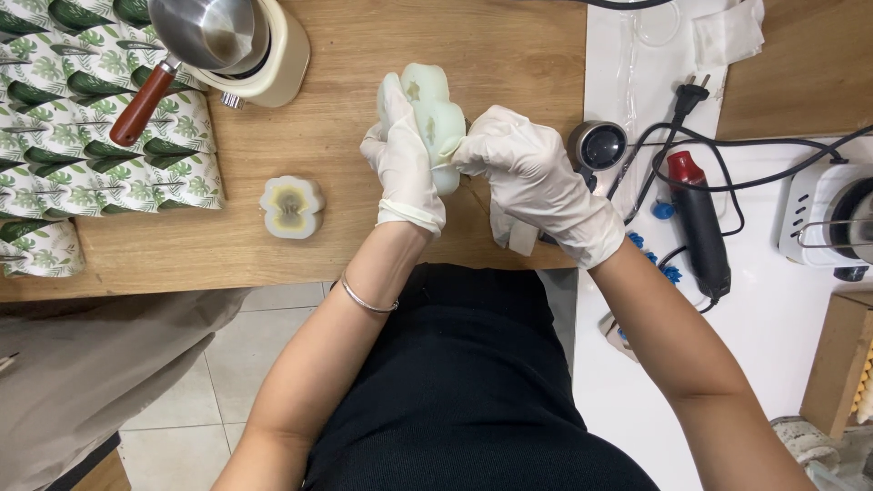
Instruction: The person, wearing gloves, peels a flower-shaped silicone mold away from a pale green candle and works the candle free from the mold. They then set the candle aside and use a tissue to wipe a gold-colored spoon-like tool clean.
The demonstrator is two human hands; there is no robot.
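While both gloved hands clamp the pale green mould [435, 114] at upper centre, left hand [405, 168] cradling, right hand [532, 177] pinching its edge: peel evenly, I judge, supporting underneath. Flower-shaped candle [291, 207] sits apart at left on the wooden table [346, 55].

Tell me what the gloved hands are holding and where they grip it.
Both hold a pale green lobed mould: left hand wraps its left side, right hand pinches its lower right edge.
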